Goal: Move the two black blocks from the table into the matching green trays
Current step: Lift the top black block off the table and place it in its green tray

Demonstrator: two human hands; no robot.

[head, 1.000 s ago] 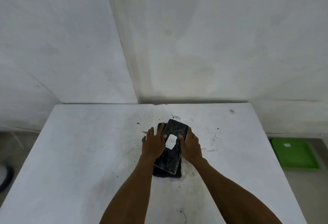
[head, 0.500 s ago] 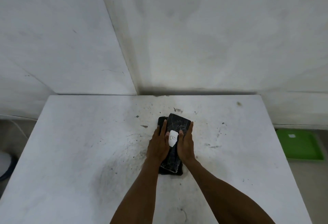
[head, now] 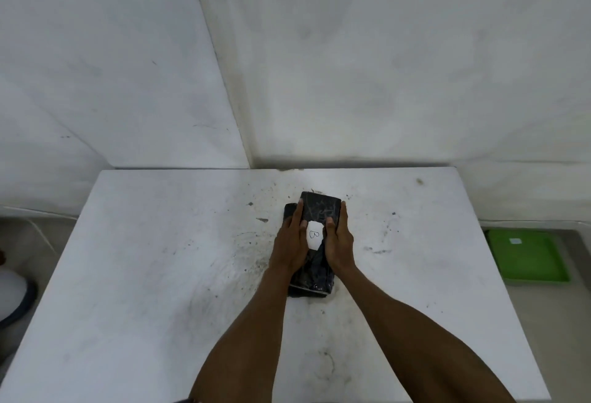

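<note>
One white table [head: 134, 274], smudged with dark marks, fills the lower view; its far edge meets the wall corner at 12 o'clock, and its right edge runs down toward 4 o'clock. Wide bare surface lies open on both sides of the hands, more of it toward 9 o'clock.

One green tray [head: 527, 255] shows, on the floor beyond the table's right edge at 3 o'clock, with a small white label near its far end.

Two black blocks sit stacked at the table's centre: the upper block [head: 319, 209], skewed on top and carrying a white label [head: 314, 236] marked "B", and the lower block [head: 308, 289], showing at the near end and the far left corner.

Two hands clamp the upper block's long sides: left hand [head: 289, 242] and right hand [head: 339, 244], thumbs laid on top beside the label.

Compared with a second ago, the hands sit closer together and the thumbs now crowd the label.
</note>
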